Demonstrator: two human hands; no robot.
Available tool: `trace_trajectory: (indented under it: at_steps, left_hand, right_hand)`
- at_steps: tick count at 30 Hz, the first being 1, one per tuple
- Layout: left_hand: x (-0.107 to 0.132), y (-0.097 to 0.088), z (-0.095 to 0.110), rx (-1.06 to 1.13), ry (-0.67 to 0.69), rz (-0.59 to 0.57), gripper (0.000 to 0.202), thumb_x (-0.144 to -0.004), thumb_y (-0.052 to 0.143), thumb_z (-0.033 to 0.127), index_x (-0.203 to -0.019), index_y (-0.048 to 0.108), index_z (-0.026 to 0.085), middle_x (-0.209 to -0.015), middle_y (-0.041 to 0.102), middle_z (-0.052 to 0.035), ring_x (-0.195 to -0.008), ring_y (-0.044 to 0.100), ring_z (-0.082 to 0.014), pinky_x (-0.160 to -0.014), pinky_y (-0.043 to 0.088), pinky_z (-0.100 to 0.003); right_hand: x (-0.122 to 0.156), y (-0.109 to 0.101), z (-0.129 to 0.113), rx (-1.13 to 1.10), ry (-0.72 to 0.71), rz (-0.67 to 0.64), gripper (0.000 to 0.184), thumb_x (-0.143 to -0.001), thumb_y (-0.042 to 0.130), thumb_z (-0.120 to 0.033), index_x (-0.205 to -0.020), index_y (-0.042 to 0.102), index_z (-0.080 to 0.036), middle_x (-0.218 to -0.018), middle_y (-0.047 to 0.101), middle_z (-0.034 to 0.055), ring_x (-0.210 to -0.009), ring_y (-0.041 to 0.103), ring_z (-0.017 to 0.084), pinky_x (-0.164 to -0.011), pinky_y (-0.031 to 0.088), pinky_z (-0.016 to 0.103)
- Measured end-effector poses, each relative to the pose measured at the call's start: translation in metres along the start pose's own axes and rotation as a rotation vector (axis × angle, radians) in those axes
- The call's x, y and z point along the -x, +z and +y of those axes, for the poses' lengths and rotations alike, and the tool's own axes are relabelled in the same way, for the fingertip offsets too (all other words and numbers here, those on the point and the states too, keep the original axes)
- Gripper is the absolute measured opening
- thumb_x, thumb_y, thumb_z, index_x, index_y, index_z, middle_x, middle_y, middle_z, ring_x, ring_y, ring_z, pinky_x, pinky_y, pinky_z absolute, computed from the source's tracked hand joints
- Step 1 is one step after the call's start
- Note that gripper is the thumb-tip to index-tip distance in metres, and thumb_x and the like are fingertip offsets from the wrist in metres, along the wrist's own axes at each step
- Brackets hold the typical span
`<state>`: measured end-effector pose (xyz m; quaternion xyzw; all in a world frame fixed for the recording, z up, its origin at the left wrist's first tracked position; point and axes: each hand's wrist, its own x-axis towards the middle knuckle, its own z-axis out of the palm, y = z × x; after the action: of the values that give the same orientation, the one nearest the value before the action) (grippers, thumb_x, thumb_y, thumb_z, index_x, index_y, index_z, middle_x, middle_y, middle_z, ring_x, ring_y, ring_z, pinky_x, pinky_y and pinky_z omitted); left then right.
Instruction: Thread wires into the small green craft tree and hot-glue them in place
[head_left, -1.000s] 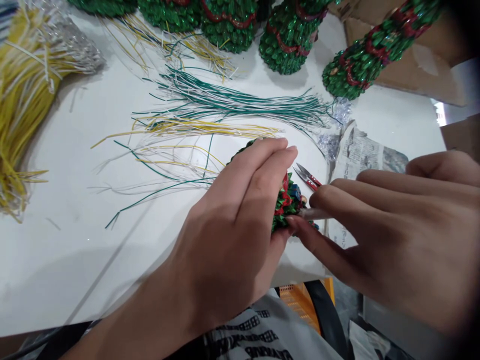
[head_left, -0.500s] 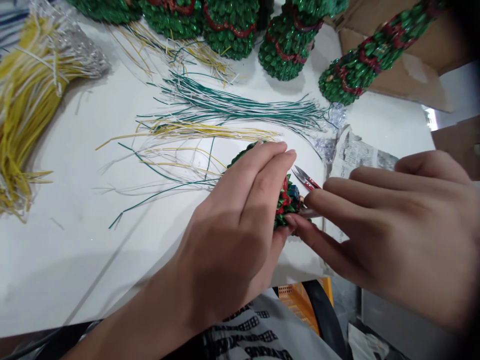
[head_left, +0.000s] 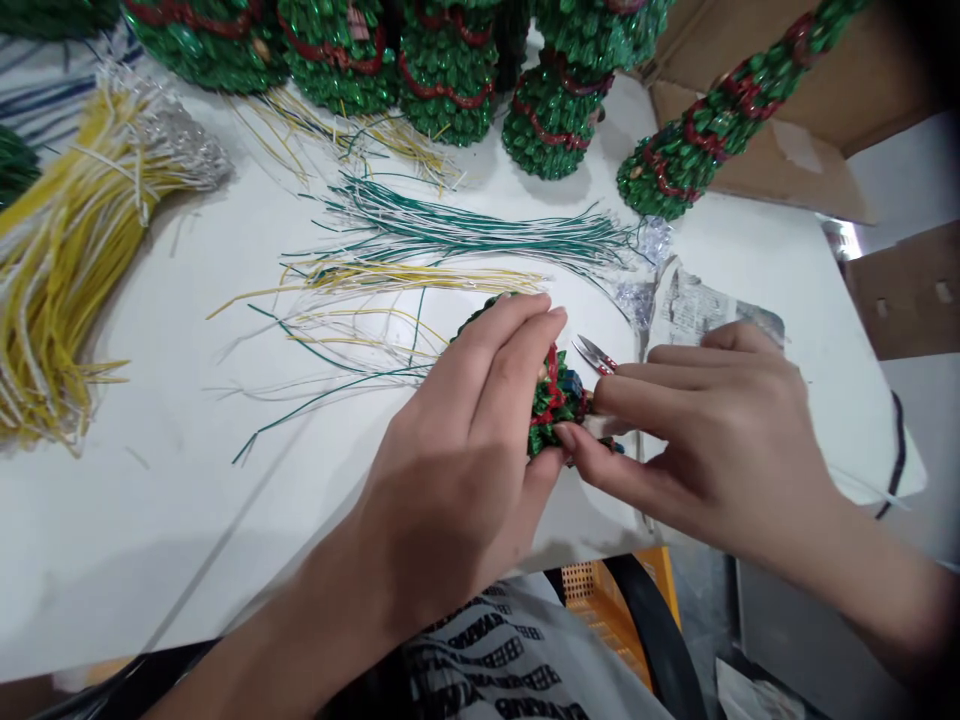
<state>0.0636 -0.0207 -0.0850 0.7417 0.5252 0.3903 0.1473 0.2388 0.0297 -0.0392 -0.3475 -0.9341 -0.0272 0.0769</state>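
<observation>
My left hand (head_left: 465, 430) is closed over a green Christmas tree figurine (head_left: 551, 395) lying on its side, and covers most of it. Red garland and a small blue gift show on the figurine's uncovered end. At that end my right hand (head_left: 697, 420) is closed, thumb and fingers pinched around a greyish thing mostly hidden by the fingers. Just beyond the right fingertips lie red-handled scissors (head_left: 595, 355) with their blades pointing away. Loose green, yellow and white wires (head_left: 330, 350) spread out on the left of the figurine.
Bundles of green-and-white wires (head_left: 480, 225) and yellow wires (head_left: 420, 275) lie across the table (head_left: 225, 540). A thick yellow wire bundle (head_left: 67, 260) is at the left. Several green tree figurines (head_left: 450, 90) stand at the back, near a cardboard box (head_left: 780, 170). Newspaper (head_left: 690, 300) lies right.
The view has shifted slightly, so more of the back trees and the right forearm shows. Both hands stay at the figurine, and more of its end is visible between them.
</observation>
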Motion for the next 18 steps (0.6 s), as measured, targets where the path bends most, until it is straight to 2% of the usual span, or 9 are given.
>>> trace_trajectory:
  at_steps: [7,12,18]
  left_hand:
    - [0.0,-0.0004,-0.0009,-0.012,0.041,0.008,0.059,-0.079,0.062,0.014,-0.134,0.043,0.008,-0.141,0.05,-0.0167,-0.134,0.048,-0.0258,-0.115,0.044,-0.032]
    - [-0.0003,0.0006,-0.0018,-0.016,0.044,0.005,0.057,-0.081,0.062,0.015,-0.134,0.042,0.007,-0.14,0.05,-0.0175,-0.133,0.048,-0.0252,-0.114,0.045,-0.033]
    - [-0.0002,0.0,-0.0019,-0.019,0.038,-0.002,0.057,-0.084,0.062,0.018,-0.136,0.04,0.011,-0.141,0.049,-0.0164,-0.134,0.047,-0.0267,-0.114,0.046,-0.039]
  right_hand:
    - [0.0009,0.0061,0.0033,-0.184,0.066,-0.03,0.04,-0.09,0.054,-0.038,-0.056,0.044,-0.019,-0.045,0.041,-0.0062,-0.045,0.039,0.009,-0.059,0.022,0.028]
    - [0.0033,0.0077,0.0047,-0.275,0.113,-0.026,0.041,-0.089,0.055,-0.036,-0.055,0.04,-0.018,-0.045,0.037,-0.008,-0.045,0.035,0.007,-0.06,0.024,0.026]
    - [0.0058,0.0077,0.0068,-0.316,0.126,-0.033,0.04,-0.088,0.057,-0.035,-0.056,0.04,-0.019,-0.047,0.036,-0.0085,-0.045,0.036,0.006,-0.06,0.025,0.026]
